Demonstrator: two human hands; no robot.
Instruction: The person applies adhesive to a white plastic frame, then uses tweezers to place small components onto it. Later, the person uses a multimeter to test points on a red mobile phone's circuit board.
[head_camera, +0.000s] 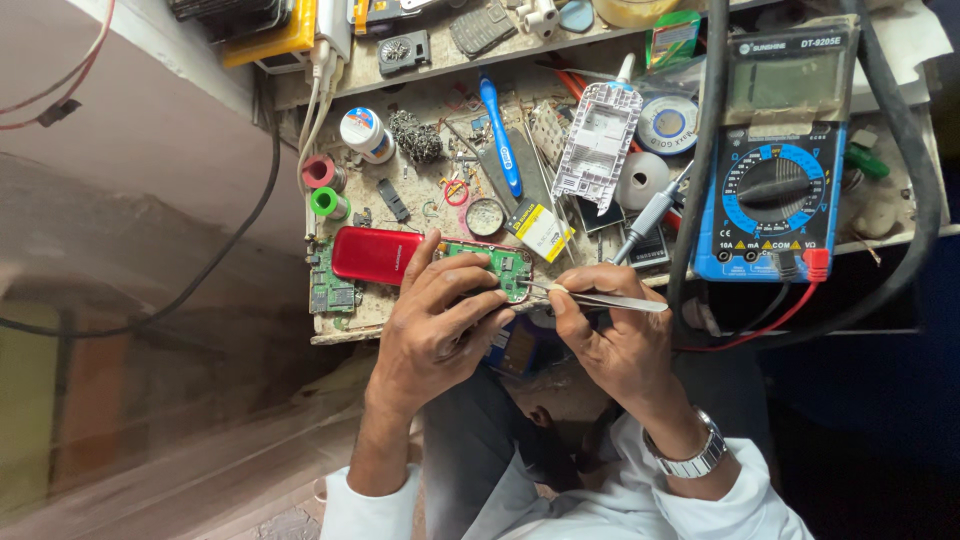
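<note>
The green circuit board (492, 268), near the bench edge beside the red phone (375, 255), is best kept pinned flat by the left hand (435, 325) while tweezers (600, 299), pinched in the right hand (610, 340), are eased in low and steady.

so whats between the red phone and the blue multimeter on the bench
In the head view, between the red phone and the blue multimeter lie a green circuit board, a yellow-labelled battery and a soldering iron.
</note>
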